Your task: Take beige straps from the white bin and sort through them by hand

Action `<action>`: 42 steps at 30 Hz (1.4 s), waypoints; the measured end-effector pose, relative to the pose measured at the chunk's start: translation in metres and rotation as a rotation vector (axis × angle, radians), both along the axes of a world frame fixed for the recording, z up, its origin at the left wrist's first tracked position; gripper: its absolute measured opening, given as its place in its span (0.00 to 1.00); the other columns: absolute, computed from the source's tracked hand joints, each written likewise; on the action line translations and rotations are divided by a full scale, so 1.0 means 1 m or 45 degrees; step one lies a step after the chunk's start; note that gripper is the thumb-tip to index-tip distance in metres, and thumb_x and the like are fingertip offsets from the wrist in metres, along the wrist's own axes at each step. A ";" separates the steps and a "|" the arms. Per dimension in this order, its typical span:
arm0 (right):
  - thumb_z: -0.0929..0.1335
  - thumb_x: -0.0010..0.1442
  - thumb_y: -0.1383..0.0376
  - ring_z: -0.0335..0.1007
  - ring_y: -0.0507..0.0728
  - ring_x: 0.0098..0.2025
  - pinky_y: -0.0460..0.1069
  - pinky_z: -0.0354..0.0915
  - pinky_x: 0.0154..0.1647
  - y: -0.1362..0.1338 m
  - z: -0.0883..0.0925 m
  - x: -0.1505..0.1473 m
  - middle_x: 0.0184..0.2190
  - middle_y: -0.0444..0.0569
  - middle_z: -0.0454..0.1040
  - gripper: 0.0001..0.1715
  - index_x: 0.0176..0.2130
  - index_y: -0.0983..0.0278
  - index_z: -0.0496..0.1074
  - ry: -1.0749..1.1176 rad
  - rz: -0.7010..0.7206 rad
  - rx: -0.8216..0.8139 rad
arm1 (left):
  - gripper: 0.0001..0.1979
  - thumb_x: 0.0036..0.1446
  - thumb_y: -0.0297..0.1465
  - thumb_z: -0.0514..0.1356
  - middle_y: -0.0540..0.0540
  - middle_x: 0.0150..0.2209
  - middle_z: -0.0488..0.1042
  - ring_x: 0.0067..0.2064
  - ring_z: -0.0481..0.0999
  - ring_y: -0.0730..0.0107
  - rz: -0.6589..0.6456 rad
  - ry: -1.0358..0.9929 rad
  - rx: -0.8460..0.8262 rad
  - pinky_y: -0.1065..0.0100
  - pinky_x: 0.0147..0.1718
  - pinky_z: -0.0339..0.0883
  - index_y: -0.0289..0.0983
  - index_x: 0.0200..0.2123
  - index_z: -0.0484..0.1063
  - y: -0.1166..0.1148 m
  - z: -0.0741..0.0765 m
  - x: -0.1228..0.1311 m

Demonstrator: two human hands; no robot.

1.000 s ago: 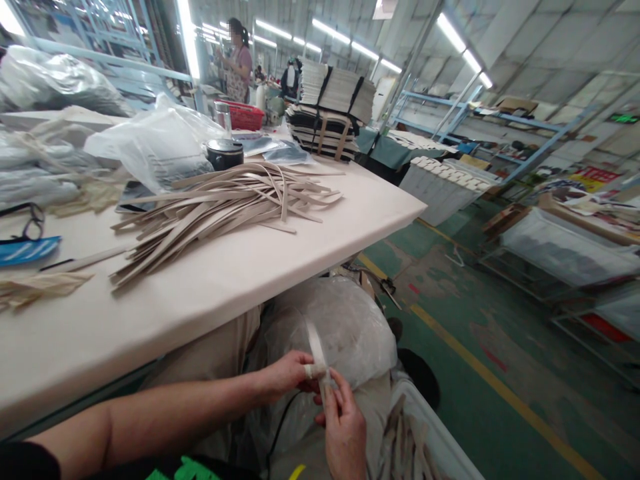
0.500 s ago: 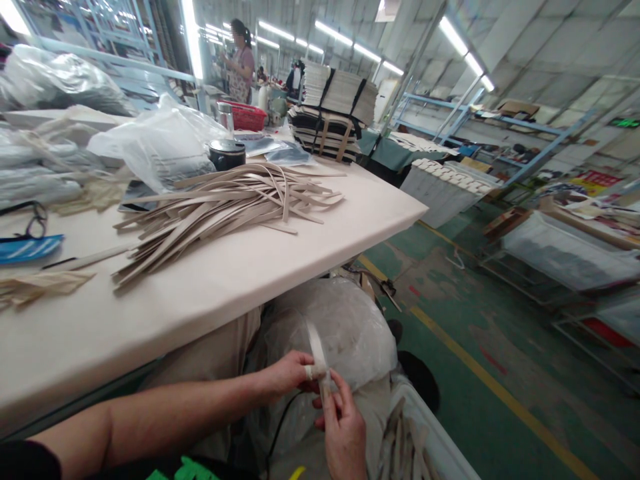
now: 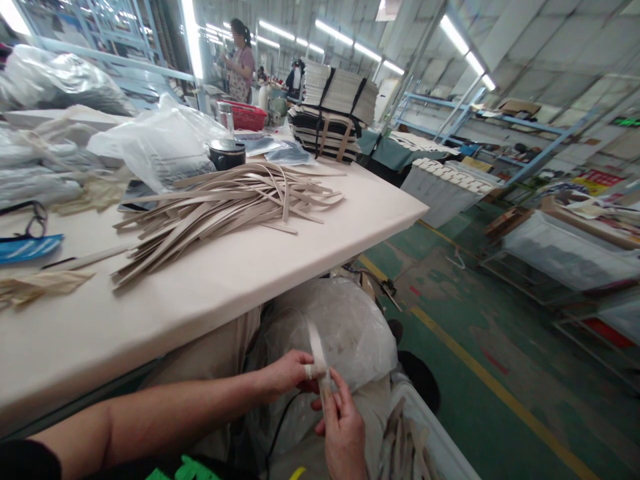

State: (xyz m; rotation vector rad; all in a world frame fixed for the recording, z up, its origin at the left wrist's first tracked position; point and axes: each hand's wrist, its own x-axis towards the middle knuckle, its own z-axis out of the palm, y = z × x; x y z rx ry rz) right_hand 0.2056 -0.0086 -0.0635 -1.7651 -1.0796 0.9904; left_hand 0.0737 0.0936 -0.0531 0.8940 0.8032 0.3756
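My left hand (image 3: 293, 375), with a pale wrap on one finger, pinches a light strip (image 3: 315, 340) below the table edge. Close beside it on the right, my right hand (image 3: 344, 423) grips the lower part of the same strip between thumb and fingers. The strip's upper end curves up over a clear plastic bag (image 3: 350, 327). On the table (image 3: 225, 280) lies a loose pile of beige strips (image 3: 215, 213). More strips (image 3: 407, 443) are in a pale bin (image 3: 440, 433) to the right of my right hand.
A black mug (image 3: 227, 155), a plastic bag (image 3: 155, 143) and glasses (image 3: 36, 221) on a blue item are on the table. Strapped stacks (image 3: 333, 113) stand at its far end. A person (image 3: 241, 63) stands in the background. Loaded carts (image 3: 570, 250) are on the right.
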 end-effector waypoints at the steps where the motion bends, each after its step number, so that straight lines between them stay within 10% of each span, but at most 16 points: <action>1: 0.62 0.61 0.46 0.64 0.50 0.16 0.42 0.62 0.18 0.000 0.000 0.000 0.25 0.45 0.74 0.39 0.61 0.69 0.62 -0.001 -0.001 -0.006 | 0.26 0.41 0.51 0.66 0.48 0.23 0.70 0.25 0.65 0.76 -0.008 -0.008 -0.003 0.70 0.31 0.58 0.31 0.28 0.74 0.000 0.000 0.000; 37: 0.61 0.61 0.44 0.62 0.49 0.16 0.42 0.61 0.19 -0.003 0.019 0.000 0.25 0.44 0.73 0.41 0.62 0.68 0.61 -0.032 -0.051 -0.010 | 0.24 0.41 0.49 0.66 0.49 0.23 0.71 0.26 0.65 0.76 0.080 -0.010 0.092 0.71 0.31 0.59 0.30 0.27 0.75 0.006 0.006 0.001; 42: 0.62 0.60 0.43 0.62 0.50 0.16 0.43 0.61 0.18 -0.001 0.020 0.000 0.23 0.44 0.73 0.43 0.62 0.69 0.59 -0.017 -0.061 -0.010 | 0.25 0.41 0.50 0.67 0.46 0.24 0.74 0.27 0.68 0.73 -0.099 -0.061 0.089 0.70 0.32 0.61 0.30 0.28 0.76 0.002 0.004 0.000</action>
